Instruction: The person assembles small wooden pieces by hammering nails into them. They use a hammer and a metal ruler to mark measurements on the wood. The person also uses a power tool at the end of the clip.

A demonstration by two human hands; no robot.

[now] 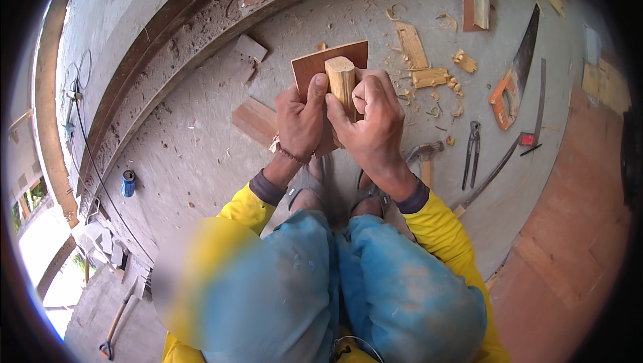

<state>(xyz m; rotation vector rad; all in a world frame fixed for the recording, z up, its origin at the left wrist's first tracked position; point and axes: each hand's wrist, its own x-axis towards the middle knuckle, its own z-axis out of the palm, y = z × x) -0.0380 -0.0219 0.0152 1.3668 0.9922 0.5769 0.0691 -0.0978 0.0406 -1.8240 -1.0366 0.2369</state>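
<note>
Between my hands, above my feet, is a thin reddish-brown wooden board (309, 68) with a pale wood block (342, 87) upright against its near face. My left hand (301, 112) grips the board from the left, its thumb pressed on the face beside the block. My right hand (370, 112) is closed at the block's right side, thumb on the block and index finger curled. Part of the board is hidden behind my right fingers. Beneath my right wrist a hammer (425, 152) lies partly covered on the floor.
On the concrete floor at right lie a handsaw (514, 85) with an orange handle, pincers (472, 154) and a long dark bar (492, 179). Wood offcuts (412, 45) and curled shavings (457, 106) are scattered ahead. A blue can (128, 183) stands left; brown panels (562, 242) lie right.
</note>
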